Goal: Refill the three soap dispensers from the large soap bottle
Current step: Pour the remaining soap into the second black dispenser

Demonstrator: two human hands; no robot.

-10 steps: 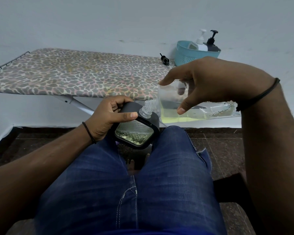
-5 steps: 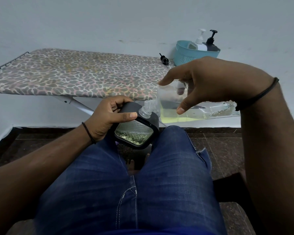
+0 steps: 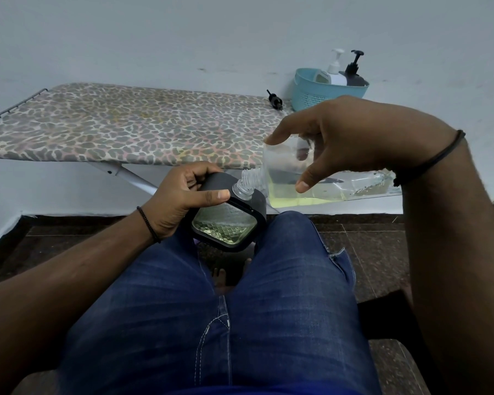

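Pour under way: right hand (image 3: 351, 138) grasps the tilted large soap bottle (image 3: 303, 186), left hand (image 3: 180, 198) grips 1 dispenser (image 3: 228, 220); 2 dispensers (image 3: 344, 74) wait in the basket (image 3: 311, 94).

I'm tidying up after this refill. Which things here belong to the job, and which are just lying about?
Job:
- clear large soap bottle with yellow liquid, right hand
- black square-framed glass dispenser, left hand
- white pump dispenser and black pump dispenser in teal plastic basket
- loose black pump top

Lying about:
- leopard-print ironing board
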